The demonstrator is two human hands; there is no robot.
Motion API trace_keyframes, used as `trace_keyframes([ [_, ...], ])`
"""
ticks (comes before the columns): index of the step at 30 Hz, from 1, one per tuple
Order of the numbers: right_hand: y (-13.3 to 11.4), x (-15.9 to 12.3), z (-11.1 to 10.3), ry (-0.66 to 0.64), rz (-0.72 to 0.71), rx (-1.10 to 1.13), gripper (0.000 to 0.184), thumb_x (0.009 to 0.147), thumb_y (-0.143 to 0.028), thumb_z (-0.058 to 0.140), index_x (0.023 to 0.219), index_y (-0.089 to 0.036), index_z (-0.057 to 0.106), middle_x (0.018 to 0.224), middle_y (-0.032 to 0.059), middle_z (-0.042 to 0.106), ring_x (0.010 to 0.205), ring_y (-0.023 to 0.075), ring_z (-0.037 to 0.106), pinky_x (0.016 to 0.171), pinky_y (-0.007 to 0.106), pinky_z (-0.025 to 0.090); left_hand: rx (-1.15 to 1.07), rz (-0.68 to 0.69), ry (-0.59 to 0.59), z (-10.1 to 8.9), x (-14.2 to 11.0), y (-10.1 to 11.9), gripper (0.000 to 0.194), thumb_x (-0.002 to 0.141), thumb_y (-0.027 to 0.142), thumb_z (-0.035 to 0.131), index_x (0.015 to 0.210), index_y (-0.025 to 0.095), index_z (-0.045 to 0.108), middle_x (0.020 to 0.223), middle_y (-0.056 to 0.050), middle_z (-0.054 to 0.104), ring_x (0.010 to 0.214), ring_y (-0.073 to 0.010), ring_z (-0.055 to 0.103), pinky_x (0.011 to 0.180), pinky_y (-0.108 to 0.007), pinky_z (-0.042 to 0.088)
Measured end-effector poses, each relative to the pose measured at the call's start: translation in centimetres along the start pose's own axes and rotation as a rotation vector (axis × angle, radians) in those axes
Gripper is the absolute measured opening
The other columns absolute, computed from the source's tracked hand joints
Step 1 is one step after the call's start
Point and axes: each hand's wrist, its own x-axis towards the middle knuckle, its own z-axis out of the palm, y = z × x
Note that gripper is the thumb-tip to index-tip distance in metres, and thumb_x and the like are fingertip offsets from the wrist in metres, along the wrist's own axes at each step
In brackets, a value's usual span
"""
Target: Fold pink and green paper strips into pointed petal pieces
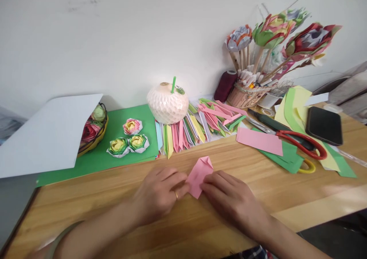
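Note:
A small pink paper strip (200, 175) lies near the middle of the wooden table, its top corners folded in to a blunt point. My left hand (163, 190), with a ring on one finger, pinches its left edge. On the opposite edge, the fingertips of my right hand (229, 196) are pressed together on the paper. Beyond my hands lie many folded paper strips (183, 134) in pink, green, yellow and grey. A stack of flat pink paper pieces (259, 140) rests to the right, partly over green paper pieces (286, 157).
Red-handled scissors (301, 140) and a black phone (324, 125) lie at right. A white textured coconut-shaped coconut shell (168, 104) stands behind the strips. Paper flowers (132, 126) sit on green sheets (114, 115), beside a basket (93, 142) under white paper (48, 132).

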Motion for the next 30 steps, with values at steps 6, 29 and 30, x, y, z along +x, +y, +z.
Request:
trace_keyframes([
  [6,0.0,0.5,-0.5,-0.022,0.027,-0.034,0.018,0.093,-0.015,0.045,0.088,-0.016,0.062,0.082,0.0062,0.062,0.077,0.0181,0.055,0.067,0.030,0.045,0.060,0.133,-0.033,0.1,-0.2,0.1,0.022,0.094,0.010,0.047,0.083,0.013,0.065,0.081,-0.002,0.068,0.074,-0.0152,0.056,0.065,-0.030,0.044],
  [29,-1.1,1.3,1.2,-0.009,0.320,0.058,0.017,0.084,-0.010,0.049,0.069,-0.017,0.052,0.070,0.0029,0.055,0.062,0.0158,0.052,0.055,0.026,0.039,0.029,0.188,-0.028,0.0,-0.1,0.8,0.027,0.093,0.005,0.045,0.075,0.010,0.064,0.075,-0.005,0.068,0.073,-0.0165,0.061,0.064,-0.030,0.049],
  [30,-1.1,1.3,1.2,-0.007,0.319,0.055,0.017,0.084,-0.010,0.049,0.069,-0.017,0.052,0.070,0.0028,0.055,0.061,0.0157,0.052,0.054,0.026,0.039,0.025,0.180,-0.030,0.0,-0.1,0.8,0.027,0.093,0.006,0.044,0.075,0.010,0.064,0.075,-0.004,0.068,0.073,-0.0163,0.061,0.064,-0.030,0.049],
])
